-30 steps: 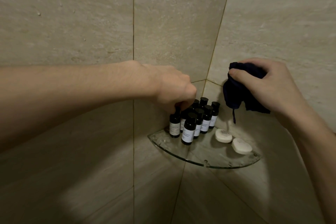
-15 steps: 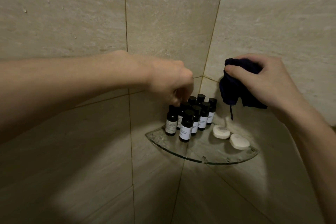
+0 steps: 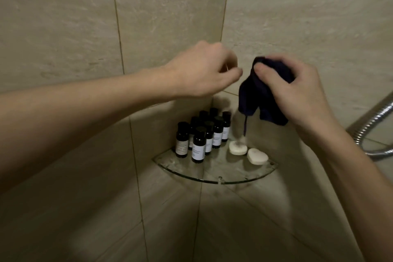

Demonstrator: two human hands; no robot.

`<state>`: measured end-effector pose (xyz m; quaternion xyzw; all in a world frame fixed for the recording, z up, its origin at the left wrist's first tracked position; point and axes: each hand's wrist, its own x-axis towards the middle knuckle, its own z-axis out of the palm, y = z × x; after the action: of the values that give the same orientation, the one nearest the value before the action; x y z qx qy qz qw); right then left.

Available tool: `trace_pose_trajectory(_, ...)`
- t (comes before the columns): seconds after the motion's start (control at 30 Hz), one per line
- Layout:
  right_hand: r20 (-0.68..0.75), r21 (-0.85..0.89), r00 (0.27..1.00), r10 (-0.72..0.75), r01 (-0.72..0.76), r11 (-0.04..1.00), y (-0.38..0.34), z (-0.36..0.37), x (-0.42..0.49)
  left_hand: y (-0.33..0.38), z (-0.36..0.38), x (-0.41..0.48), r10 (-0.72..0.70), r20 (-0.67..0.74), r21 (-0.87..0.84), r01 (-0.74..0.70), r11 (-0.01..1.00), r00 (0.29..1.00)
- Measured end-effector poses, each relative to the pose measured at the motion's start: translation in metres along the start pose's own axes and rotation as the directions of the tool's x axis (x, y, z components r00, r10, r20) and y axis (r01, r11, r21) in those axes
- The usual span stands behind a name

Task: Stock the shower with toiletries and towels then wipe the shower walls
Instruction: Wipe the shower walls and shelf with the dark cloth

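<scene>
Right hand [image 3: 297,95]: curled round a dark cloth [image 3: 261,100], thumb pressed on the bunched top, the rest hanging below the fingers. A thin thread [image 3: 245,127] dangles from the cloth, its end just above the nearer soap. The cloth is held up by the right wall, above the shelf and not touching it.

Left hand [image 3: 204,70]: raised just beside the cloth with fingers partly curled. The fingertips are blurred and nothing is seen in it; whether anything is pinched cannot be told.

Step judged: the cloth is being readied for wiping the walls, as the shelf already looks stocked. To do it well, the cloth should be taken by both hands and opened into a flat pad, so a broad face meets the tile instead of a wad. The thread should be tucked in, or soap could be dragged off. Strokes are best begun high and kept clear of the bottle caps, since the bottles are packed tight and one knock could topple several.

Below the hands, small dark bottles [image 3: 198,148] with white labels stand upright in a cluster at the back left of a glass corner shelf [image 3: 212,179]. Two white soaps [image 3: 237,148] [image 3: 257,156] lie to their right. Beige tiled walls [image 3: 63,27] meet behind. A metal shower hose [image 3: 370,125] is seen at far right.
</scene>
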<state>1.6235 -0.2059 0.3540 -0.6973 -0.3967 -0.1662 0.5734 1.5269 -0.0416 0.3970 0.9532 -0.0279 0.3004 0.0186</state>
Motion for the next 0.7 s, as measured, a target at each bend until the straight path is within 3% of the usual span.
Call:
trace_pose_trajectory(0.1,-0.191,-0.148,0.947,-0.257,0.231,0.962,-0.022,-0.014,0.011,0.012,-0.009,0.018,-0.051,-0.097,-0.061,0.045,0.997,0.994)
trace_pose_trajectory(0.17,-0.215,-0.334,0.829,-0.516,0.434,0.837,-0.038,-0.028,0.024,0.018,-0.018,0.029,-0.085,-0.195,-0.04,0.078,0.996,0.977)
trace_pose_trajectory(0.27,-0.05,-0.676,0.619,-0.784,0.557,0.483,-0.052,-0.043,0.06,0.02,-0.033,0.041,-0.101,-0.255,0.024,0.11,0.994,0.962)
trace_pose_trajectory(0.37,0.133,-0.911,0.456,-0.88,0.406,0.073,-0.054,-0.049,0.106,0.016,-0.041,0.043,-0.023,-0.29,0.177,0.077,0.981,0.957)
trace_pose_trajectory(0.4,0.234,-0.94,0.463,-0.855,0.331,-0.077,-0.054,-0.05,0.115,0.013,-0.043,0.042,0.024,-0.313,0.237,0.053,0.97,0.95)
trace_pose_trajectory(0.43,0.321,-0.938,0.537,-0.78,0.293,-0.185,-0.054,-0.051,0.12,0.011,-0.044,0.041,0.061,-0.327,0.278,0.034,0.96,0.943)
trace_pose_trajectory(0.5,0.397,-0.917,0.72,-0.569,0.336,-0.215,-0.052,-0.047,0.116,0.008,-0.047,0.038,0.077,-0.321,0.284,0.018,0.959,0.944)
trace_pose_trajectory(0.53,0.414,-0.909,0.762,-0.497,0.37,-0.19,-0.048,-0.044,0.112,0.007,-0.048,0.037,0.073,-0.311,0.27,0.014,0.963,0.948)
trace_pose_trajectory(0.6,0.481,-0.875,0.782,-0.396,0.455,-0.165,-0.038,-0.037,0.097,0.005,-0.048,0.034,0.078,-0.3,0.263,0.003,0.965,0.951)
trace_pose_trajectory(0.7,0.647,-0.762,0.713,-0.27,0.612,-0.212,-0.012,-0.035,0.066,0.005,-0.046,0.033,0.106,-0.303,0.261,-0.024,0.965,0.947)
